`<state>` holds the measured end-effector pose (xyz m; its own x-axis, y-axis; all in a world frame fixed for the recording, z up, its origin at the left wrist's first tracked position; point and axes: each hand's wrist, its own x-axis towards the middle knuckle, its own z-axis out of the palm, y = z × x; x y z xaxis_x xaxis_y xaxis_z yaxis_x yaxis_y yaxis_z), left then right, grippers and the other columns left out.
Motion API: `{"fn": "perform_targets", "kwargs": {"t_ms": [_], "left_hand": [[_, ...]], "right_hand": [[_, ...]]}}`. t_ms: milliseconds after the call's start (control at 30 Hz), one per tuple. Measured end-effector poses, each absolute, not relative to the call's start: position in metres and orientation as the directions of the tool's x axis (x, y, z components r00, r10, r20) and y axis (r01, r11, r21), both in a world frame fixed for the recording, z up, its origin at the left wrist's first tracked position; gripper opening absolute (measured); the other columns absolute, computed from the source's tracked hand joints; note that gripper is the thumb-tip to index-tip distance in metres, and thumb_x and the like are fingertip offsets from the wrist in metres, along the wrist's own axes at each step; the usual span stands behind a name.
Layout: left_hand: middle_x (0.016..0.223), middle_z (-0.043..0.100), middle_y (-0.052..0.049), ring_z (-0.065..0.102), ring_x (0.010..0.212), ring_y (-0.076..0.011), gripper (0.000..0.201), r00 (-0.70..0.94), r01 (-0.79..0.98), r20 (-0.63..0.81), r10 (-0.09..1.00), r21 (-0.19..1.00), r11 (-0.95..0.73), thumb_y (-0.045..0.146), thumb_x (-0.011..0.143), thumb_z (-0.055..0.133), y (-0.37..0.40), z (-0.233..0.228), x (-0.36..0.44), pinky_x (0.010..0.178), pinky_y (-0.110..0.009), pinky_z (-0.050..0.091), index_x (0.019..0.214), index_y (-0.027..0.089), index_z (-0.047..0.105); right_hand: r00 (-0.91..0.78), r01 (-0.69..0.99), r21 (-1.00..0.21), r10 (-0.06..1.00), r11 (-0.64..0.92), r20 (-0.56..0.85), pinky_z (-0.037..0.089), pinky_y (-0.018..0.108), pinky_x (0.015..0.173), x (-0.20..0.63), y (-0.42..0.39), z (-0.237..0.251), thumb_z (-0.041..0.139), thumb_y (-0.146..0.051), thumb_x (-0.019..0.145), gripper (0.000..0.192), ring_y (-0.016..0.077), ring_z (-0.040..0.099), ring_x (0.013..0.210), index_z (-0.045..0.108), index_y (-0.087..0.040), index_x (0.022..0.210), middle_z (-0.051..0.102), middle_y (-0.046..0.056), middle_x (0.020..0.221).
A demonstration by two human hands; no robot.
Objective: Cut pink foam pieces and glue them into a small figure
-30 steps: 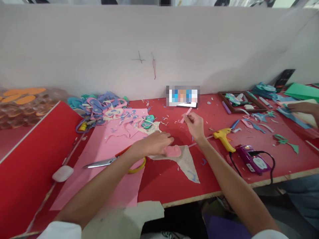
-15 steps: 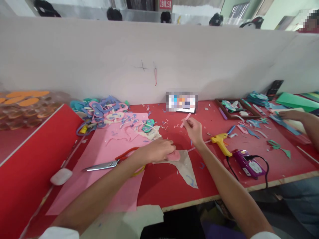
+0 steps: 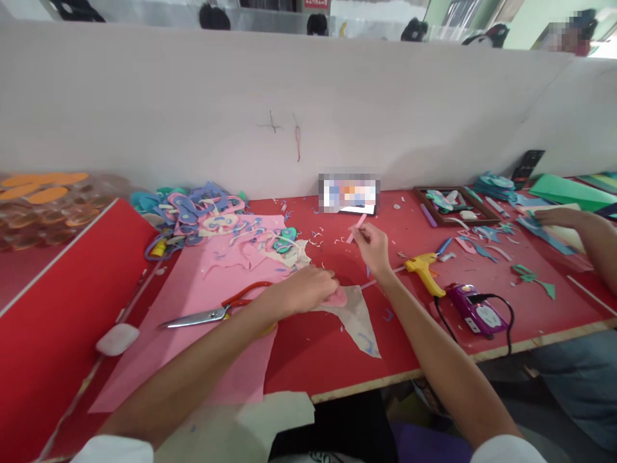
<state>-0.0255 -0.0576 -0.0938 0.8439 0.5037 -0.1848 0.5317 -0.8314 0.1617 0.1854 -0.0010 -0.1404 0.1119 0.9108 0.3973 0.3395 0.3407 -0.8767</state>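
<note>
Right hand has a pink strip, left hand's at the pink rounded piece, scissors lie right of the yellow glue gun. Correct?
Not quite: the scissors lie left of the yellow glue gun, as the head view shows. The rest stands: right hand holds a pink strip, left hand is at the pink rounded piece.
</note>
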Motion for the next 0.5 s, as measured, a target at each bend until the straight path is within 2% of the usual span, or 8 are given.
{"fn": "perform_targets", "kwargs": {"t_ms": [133,267,333,400,500], "left_hand": [[0.092,0.061,-0.005,0.054,0.078,-0.0141,0.021,0.848,0.521,-0.208,0.488,0.152,-0.840,-0.003,0.076,0.050,-0.061,-0.096,-0.025,0.067,-0.027,0.031,0.084,0.014,0.060],[0.099,0.060,-0.007,0.056,0.083,-0.0157,0.015,0.857,0.505,-0.191,0.479,0.128,-0.853,0.004,0.085,0.054,-0.060,-0.090,-0.026,0.070,-0.027,0.034,0.094,0.014,0.059],[0.098,0.058,-0.007,0.055,0.080,-0.0146,0.006,0.845,0.533,-0.147,0.515,0.145,-0.833,0.014,0.095,0.050,-0.059,-0.082,-0.027,0.069,-0.027,0.034,0.094,0.014,0.056],[0.091,0.057,-0.006,0.050,0.071,-0.0119,0.018,0.805,0.594,-0.107,0.584,0.162,-0.788,0.022,0.102,0.039,-0.057,-0.072,-0.030,0.067,-0.027,0.032,0.092,0.014,0.052],[0.081,0.055,-0.003,0.042,0.062,-0.0100,0.019,0.764,0.644,-0.104,0.637,0.178,-0.744,0.016,0.100,0.033,-0.054,-0.058,-0.036,0.063,-0.027,0.026,0.089,0.015,0.048]], "right_hand": [[0.103,0.348,-0.873,0.912,0.341,0.397,0.047,0.024,0.069,0.186,0.000,-0.142,0.056,-0.054,0.093,0.041,0.0157,0.063,0.073,0.064,-0.013,0.088,0.066,0.006,0.078],[0.107,0.364,-0.863,0.905,0.351,0.413,0.045,0.024,0.067,0.187,0.001,-0.144,0.057,-0.056,0.093,0.044,0.0153,0.061,0.071,0.063,-0.013,0.084,0.065,0.006,0.076],[0.108,0.363,-0.860,0.900,0.359,0.422,0.045,0.023,0.067,0.187,0.001,-0.143,0.057,-0.054,0.093,0.043,0.0146,0.060,0.069,0.063,-0.013,0.083,0.064,0.005,0.075],[0.110,0.358,-0.861,0.900,0.361,0.423,0.044,0.023,0.067,0.187,0.000,-0.142,0.057,-0.054,0.093,0.042,0.0141,0.059,0.068,0.063,-0.013,0.083,0.063,0.005,0.074],[0.110,0.347,-0.866,0.901,0.360,0.419,0.045,0.023,0.066,0.187,0.000,-0.142,0.057,-0.054,0.093,0.043,0.0143,0.059,0.068,0.061,-0.013,0.081,0.062,0.005,0.073]]}}
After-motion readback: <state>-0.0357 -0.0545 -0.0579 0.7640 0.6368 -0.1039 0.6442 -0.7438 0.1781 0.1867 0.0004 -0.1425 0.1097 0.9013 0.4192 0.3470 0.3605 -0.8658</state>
